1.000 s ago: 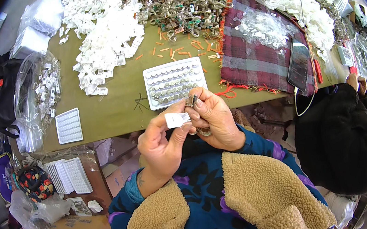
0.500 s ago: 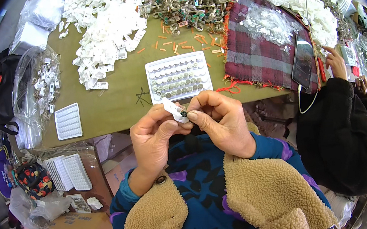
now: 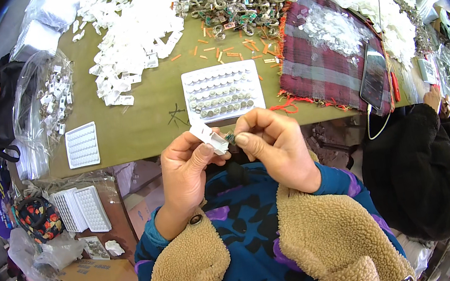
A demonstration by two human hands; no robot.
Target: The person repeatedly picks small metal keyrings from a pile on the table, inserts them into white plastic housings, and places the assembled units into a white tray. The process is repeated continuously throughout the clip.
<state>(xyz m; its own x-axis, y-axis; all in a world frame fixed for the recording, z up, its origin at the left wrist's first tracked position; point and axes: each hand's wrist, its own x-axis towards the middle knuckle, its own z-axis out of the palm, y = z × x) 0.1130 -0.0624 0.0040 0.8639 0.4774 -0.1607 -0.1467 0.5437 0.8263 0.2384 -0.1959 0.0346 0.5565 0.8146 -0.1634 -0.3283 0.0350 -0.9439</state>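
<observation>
My left hand (image 3: 187, 165) is closed on a small white plastic housing (image 3: 205, 134), pinched between thumb and fingers and tilted, with its hollow side showing. Close beside it, my right hand (image 3: 272, 148) pinches a small dark green electronic part (image 3: 230, 138) at the housing's lower right end. The part is mostly covered by the fingertips, so I cannot tell how far it sits inside. Just beyond both hands lies a white tray (image 3: 220, 73) with rows of round wells, the nearer rows holding silvery coin-shaped pieces.
White housings (image 3: 130, 45) are heaped at the far left, beside a pile of wired parts (image 3: 235, 0). Orange strips (image 3: 232, 55) lie scattered. On the right, a plaid cloth (image 3: 314, 63) bears clear plastic bits and a phone (image 3: 371, 78). A co-worker in a black sleeve (image 3: 407, 145) sits at right.
The white housing has turned in my left hand, so more of its hollow shows. My right fingers have moved slightly right with the green part. The co-worker's hand has drawn back from the cloth.
</observation>
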